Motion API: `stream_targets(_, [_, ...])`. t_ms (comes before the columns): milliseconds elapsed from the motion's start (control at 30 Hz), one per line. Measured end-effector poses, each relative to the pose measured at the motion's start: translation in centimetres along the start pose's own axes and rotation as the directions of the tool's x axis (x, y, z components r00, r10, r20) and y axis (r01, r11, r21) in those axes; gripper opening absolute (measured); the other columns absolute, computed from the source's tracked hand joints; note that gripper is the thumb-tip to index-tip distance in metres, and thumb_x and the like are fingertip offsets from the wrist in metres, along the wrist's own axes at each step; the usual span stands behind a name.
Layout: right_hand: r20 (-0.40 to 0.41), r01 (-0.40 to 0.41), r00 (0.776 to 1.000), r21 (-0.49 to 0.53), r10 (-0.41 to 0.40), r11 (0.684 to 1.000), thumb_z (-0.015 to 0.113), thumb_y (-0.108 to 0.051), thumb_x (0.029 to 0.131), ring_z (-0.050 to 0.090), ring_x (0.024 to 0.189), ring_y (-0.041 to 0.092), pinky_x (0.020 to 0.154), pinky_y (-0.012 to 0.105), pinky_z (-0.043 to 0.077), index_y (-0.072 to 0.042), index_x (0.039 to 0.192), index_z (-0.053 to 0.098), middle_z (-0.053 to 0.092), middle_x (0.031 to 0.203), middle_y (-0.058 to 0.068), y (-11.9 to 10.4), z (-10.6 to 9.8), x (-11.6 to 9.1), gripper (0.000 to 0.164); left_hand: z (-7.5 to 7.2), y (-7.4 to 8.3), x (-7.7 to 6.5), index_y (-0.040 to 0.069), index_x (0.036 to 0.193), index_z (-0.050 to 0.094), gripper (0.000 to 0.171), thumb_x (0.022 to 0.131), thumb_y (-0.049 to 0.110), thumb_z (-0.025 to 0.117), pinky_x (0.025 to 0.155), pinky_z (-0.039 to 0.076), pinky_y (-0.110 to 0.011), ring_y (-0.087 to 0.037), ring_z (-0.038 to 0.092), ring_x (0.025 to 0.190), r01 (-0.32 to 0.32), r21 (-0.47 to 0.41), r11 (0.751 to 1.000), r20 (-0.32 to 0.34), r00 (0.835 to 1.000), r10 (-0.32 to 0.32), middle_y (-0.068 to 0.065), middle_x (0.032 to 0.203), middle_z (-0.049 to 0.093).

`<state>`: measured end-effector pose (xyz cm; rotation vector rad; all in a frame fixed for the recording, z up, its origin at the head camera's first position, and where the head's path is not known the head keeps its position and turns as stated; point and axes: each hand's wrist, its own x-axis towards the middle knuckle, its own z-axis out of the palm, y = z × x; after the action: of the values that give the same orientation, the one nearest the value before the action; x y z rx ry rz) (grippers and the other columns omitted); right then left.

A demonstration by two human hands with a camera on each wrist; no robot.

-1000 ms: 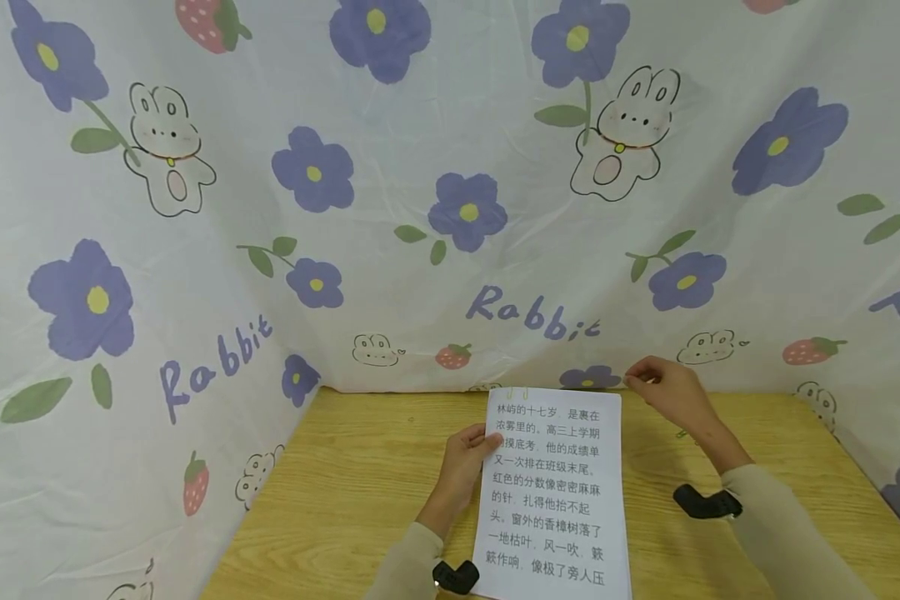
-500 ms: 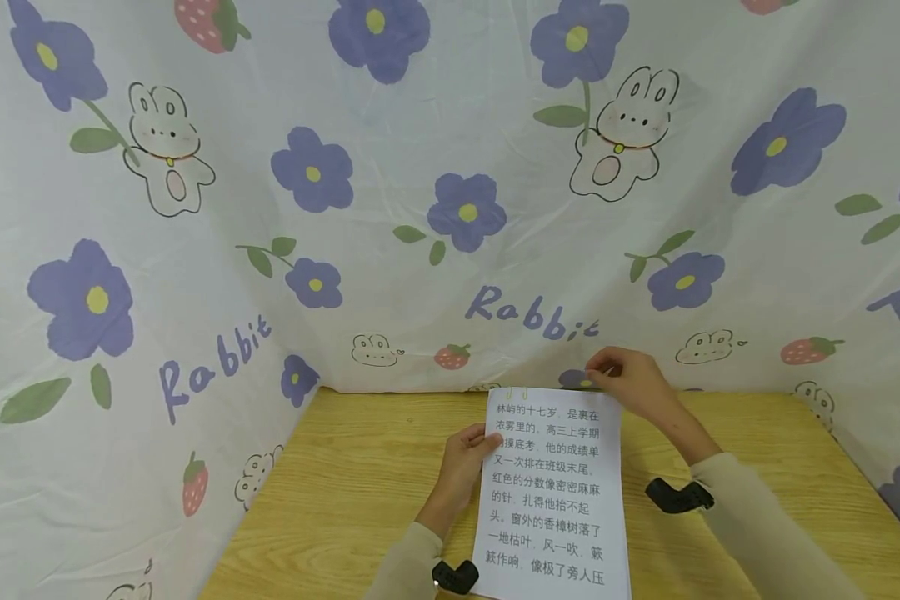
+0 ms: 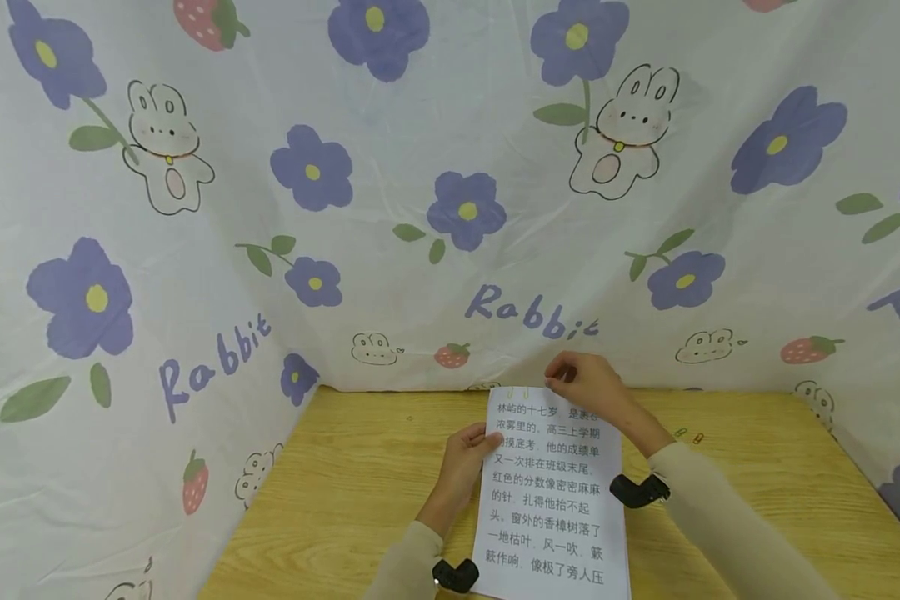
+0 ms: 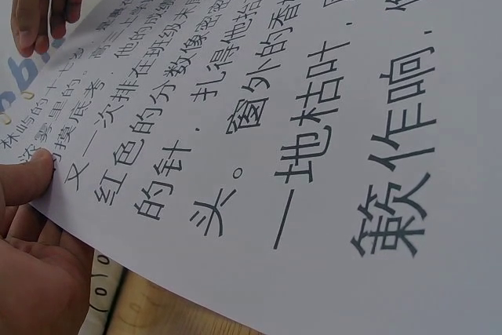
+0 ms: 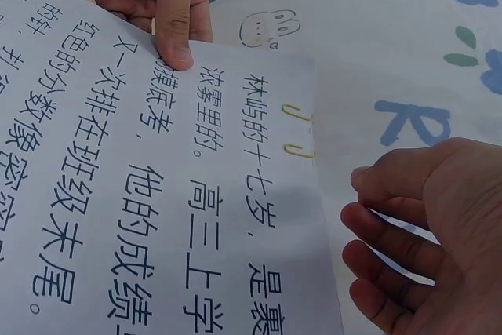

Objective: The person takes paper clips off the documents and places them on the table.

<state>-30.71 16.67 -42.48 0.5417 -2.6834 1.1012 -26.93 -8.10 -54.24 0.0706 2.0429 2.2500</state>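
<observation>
My left hand (image 3: 465,454) grips the left edge of a stack of printed paper sheets (image 3: 551,500), thumb on the front and fingers behind. Two yellow paper clips (image 5: 298,129) sit side by side on the top edge, near its left corner. My right hand (image 3: 591,385) is at the top edge, just right of those clips, thumb and fingers bent towards each other. In the right wrist view the right thumb (image 5: 396,174) is close to the index fingertip; I cannot tell whether something small is between them.
On the wooden table (image 3: 360,467), to the right of the sheets, lie a green paper clip (image 3: 679,432) and a reddish paper clip (image 3: 698,438). A white cloth (image 3: 390,275) printed with flowers and rabbits hangs behind and to the left.
My right hand has moved left along the top edge, from beyond the right corner to near the two clips. The loose clips on the table now show. My left hand has stayed still.
</observation>
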Motion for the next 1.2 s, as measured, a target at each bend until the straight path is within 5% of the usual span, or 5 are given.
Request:
stream_targets(600, [0.108,0.000,0.994,-0.035,0.003,0.999,0.078,-0.018,0.096,0.066,0.085,0.016,0.081,0.035,0.054,-0.012,0.110,0.074,0.075,0.100,0.002,-1.1,2.9,1.0,0.015,0.3,0.3,0.1,0.001,0.126,0.074,0.030,0.103,0.020,0.072,0.076,0.063,-0.026,-0.017,0.079,0.087,0.004,-0.001,1.000,0.010,1.000,-0.004,-0.012,0.107,0.081])
stream_targets(1200, [0.082,-0.025,0.996,-0.078,0.031,0.997,0.076,-0.017,0.094,0.065,0.082,0.015,0.078,0.036,0.054,-0.012,0.108,0.074,0.077,0.100,0.003,-1.2,3.5,0.8,0.015,0.3,0.6,-0.1,0.004,0.129,0.073,0.032,0.104,0.023,0.072,0.077,0.063,-0.025,-0.017,0.079,0.090,0.012,0.009,1.000,0.014,1.000,-0.012,-0.012,0.110,0.081])
